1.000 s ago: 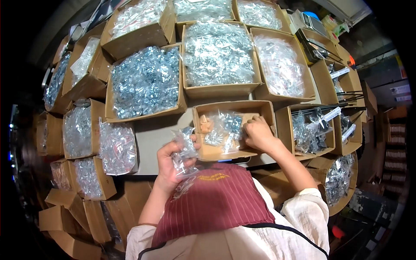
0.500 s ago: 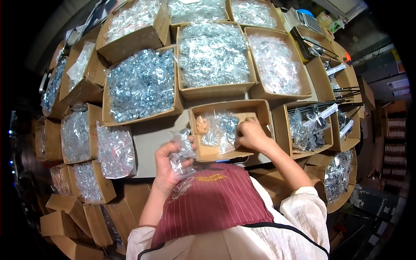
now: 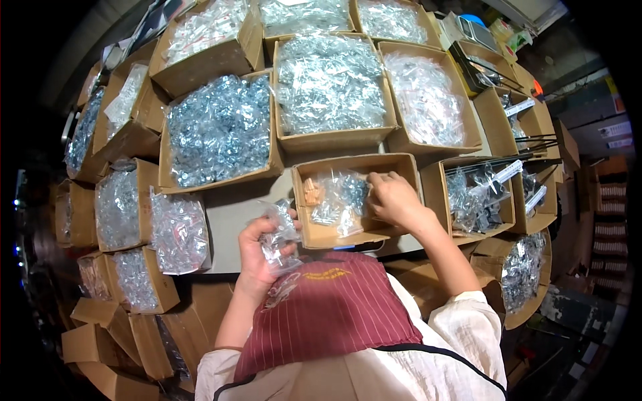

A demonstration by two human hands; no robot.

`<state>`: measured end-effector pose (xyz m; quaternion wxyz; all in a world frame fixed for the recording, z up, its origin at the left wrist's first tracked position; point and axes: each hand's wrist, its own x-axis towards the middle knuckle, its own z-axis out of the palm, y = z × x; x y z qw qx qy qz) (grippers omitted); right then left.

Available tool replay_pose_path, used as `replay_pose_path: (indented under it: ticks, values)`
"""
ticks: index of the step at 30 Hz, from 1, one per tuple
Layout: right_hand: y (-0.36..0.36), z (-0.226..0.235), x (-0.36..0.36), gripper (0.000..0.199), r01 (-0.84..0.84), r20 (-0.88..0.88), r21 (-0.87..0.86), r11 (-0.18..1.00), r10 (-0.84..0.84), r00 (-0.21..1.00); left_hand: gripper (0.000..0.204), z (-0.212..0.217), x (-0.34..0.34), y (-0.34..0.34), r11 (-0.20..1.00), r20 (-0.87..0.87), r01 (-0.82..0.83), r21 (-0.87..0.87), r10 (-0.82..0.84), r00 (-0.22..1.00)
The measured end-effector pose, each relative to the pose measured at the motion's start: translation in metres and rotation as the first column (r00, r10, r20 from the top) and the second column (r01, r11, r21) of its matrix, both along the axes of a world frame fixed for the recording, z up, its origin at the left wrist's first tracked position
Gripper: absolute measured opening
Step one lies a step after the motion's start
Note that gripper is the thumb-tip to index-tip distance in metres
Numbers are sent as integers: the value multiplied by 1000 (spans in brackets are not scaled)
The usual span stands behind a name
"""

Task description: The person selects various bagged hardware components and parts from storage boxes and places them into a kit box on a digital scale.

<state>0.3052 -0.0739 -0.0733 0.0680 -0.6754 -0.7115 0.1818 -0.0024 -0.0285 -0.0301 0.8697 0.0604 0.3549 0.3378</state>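
Cardboard boxes of bagged metal hardware (image 3: 221, 130) ring the worker. In the small cardboard box (image 3: 358, 200) just ahead, the right hand (image 3: 396, 200) rests on clear bags, fingers curled together. The left hand (image 3: 257, 250) pinches a small clear plastic bag (image 3: 279, 230) above the red striped apron (image 3: 328, 307).

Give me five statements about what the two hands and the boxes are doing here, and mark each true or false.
1. The left hand holds a small clear bag. True.
2. The right hand rests on the red striped apron. False: it reaches into the open cardboard box in front.
3. That box holds small clear bags of metal parts. True.
4. The boxes around are empty. False: they are filled with clear bags of parts.
5. Both hands are inside the same box. False: the left hand is outside it, above the apron.
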Motion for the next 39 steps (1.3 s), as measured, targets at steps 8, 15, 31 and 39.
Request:
replay_pose_path:
  ticks: [8,15,31,39]
  values:
    - [16,-11,-13,48,48,-31,95,994,-45,999,47,-5,-5,-3,1000,-8,10,9,-10,1000]
    - [10,32,6,23,78,-152,259,963,-39,988,47,-11,-12,0,1000,8,14,17,-14,1000]
    - [8,-18,-13,14,-284,73,34,958,281,957,44,-7,-11,-7,999,-2,28,-30,-28,1000]
    - [-7,-22,-45,32,-261,198,-143,955,286,937,43,-10,-10,-3,999,21,6,-54,-5,1000]
